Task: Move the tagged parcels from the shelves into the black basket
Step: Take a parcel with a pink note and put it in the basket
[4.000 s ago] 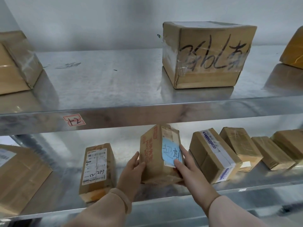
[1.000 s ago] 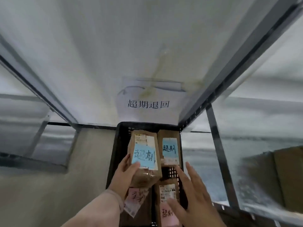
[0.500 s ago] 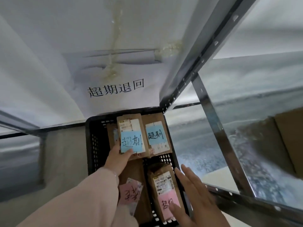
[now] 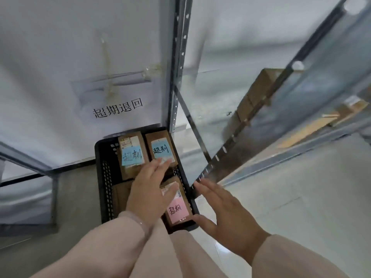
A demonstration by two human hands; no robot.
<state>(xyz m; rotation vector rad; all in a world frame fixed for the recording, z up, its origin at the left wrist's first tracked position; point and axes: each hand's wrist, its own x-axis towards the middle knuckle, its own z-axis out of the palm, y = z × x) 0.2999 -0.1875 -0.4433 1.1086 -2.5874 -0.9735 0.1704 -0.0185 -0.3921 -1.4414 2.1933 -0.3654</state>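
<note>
Basket (image 4: pixel 98 167): black, slotted, stood on floor.
Left blue-tag parcel (image 4: pixel 131 157): brown, lay rear left.
Right blue-tag parcel (image 4: pixel 160 150): lay beside it.
Pink-tag parcel (image 4: pixel 177 209): lay front right.

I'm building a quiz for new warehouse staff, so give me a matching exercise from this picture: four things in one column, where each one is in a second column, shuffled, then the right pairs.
Column one
1. pink-tagged parcel
2. left hand
3. right hand
4. printed sign

Column two
A. on the wall behind the basket
B. open, at the basket's right rim
C. in the basket's near right corner
D. open, over the middle of the basket

Pairs: 1-C, 2-D, 3-B, 4-A
</note>
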